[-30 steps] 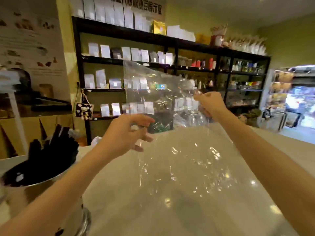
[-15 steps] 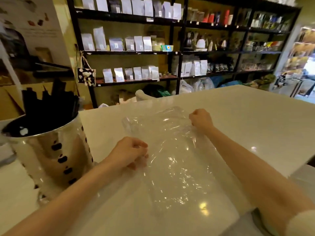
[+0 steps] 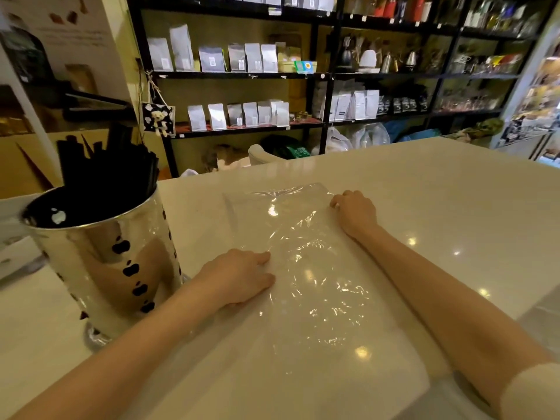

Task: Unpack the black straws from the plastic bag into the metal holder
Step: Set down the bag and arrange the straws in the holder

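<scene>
- Plastic bag [image 3: 306, 268] now flat on counter [image 3: 424, 189], no longer lifted.
- Left hand [image 3: 239, 275] opened, palm down on it; right hand [image 3: 354, 212] curled, pinning far edge.
- Metal holder [image 3: 103, 262] left of bag, full of black straws [image 3: 106, 165].

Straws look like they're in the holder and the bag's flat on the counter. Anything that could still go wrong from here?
Two things, both guesses. The left hand lies close beside the tall metal holder; a careless sweep of that forearm could knock it and spill the black straws. The empty plastic bag is thin and lies on a glossy counter, so it could slide toward the near edge once the left hand and right hand lift off.
</scene>
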Demonstrator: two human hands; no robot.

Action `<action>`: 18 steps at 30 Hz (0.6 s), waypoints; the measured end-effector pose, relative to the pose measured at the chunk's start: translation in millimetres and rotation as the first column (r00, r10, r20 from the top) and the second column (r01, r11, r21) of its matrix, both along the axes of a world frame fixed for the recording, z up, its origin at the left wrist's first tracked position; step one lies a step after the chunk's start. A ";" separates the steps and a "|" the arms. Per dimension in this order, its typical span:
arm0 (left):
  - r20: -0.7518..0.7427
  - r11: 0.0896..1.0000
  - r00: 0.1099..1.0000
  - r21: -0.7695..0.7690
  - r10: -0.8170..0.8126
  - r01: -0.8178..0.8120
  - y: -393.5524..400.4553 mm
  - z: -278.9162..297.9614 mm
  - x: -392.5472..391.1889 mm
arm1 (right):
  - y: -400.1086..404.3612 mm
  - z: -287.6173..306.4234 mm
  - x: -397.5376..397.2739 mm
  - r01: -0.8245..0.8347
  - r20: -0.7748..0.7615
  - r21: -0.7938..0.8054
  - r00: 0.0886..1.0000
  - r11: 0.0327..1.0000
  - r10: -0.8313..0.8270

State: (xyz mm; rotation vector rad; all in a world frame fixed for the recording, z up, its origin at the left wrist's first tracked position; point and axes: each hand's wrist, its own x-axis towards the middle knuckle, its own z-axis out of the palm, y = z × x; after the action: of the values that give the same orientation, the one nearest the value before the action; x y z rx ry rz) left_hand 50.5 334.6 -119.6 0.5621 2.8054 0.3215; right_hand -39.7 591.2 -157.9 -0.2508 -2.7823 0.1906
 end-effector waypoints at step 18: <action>-0.373 0.714 0.924 0.670 0.087 0.203 -73.5 129.0 47.1 | -175.4 140.8 51.7 -0.489 -0.342 -0.858 0.773 0.158 0.535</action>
State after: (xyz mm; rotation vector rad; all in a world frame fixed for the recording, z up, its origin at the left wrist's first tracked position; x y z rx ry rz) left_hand 97.7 261.1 9.4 0.9538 2.9387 1.4576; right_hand 12.0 415.8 -17.1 0.5113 -2.2736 1.9929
